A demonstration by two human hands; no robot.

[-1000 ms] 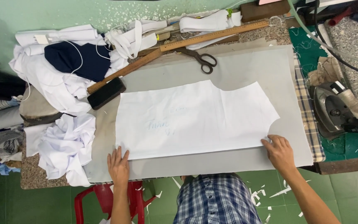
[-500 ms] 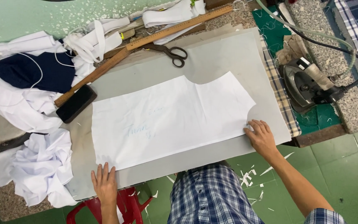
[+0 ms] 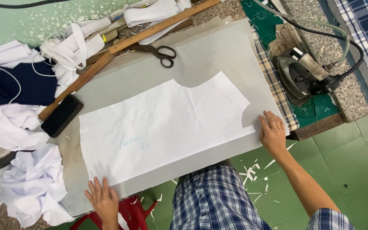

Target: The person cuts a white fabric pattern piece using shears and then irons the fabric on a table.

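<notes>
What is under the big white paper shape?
Under the white paper pattern lies a grey sheet, showing all around its edges. The left hand and right hand press on them. The table under the grey sheet is covered.

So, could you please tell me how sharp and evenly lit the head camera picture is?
Head view: even, soft light, no glare on the white paper pattern; faint shadows beside the left hand and right hand; the scissors are sharp; edges bend slightly.
</notes>
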